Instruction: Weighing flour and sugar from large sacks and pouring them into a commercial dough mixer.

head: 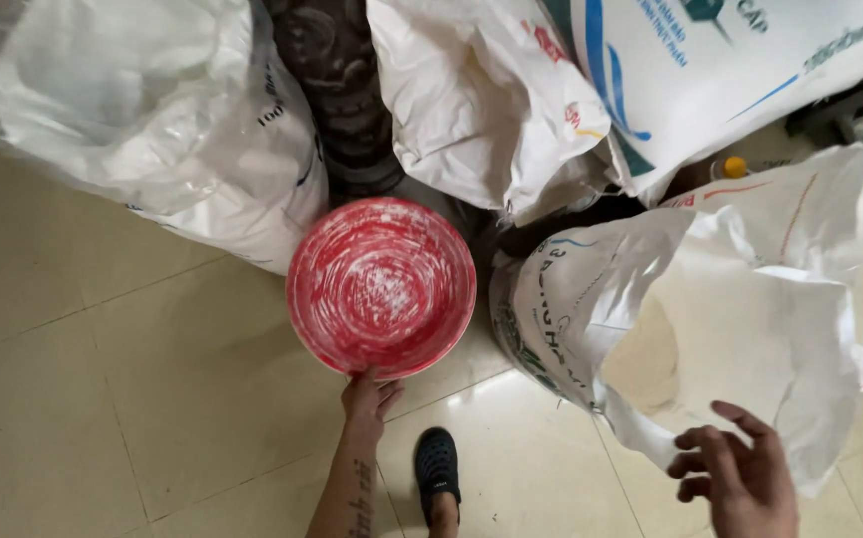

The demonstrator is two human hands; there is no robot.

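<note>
From the head camera, the floor (pixel 103 399) was glossy cream tile, crowded by white woven sacks (pixel 152 110). The left hand (pixel 369 397) gripped the near rim of a red bowl (pixel 381 286) dusted white, held above the tiles. The right hand (pixel 735 468) hovered open-fingered beside an open sack (pixel 730 299), empty.

The right hand (pixel 740 478) was cut off at the wrist by the bottom edge. The left hand's (pixel 369 397) fingertips were hidden under the rim of the red bowl (pixel 381 286). The black shoe (pixel 437 466) was cropped at the heel. The open white sack's (pixel 750 299) contents were indistinct, and its far side ran past the right edge.
</note>
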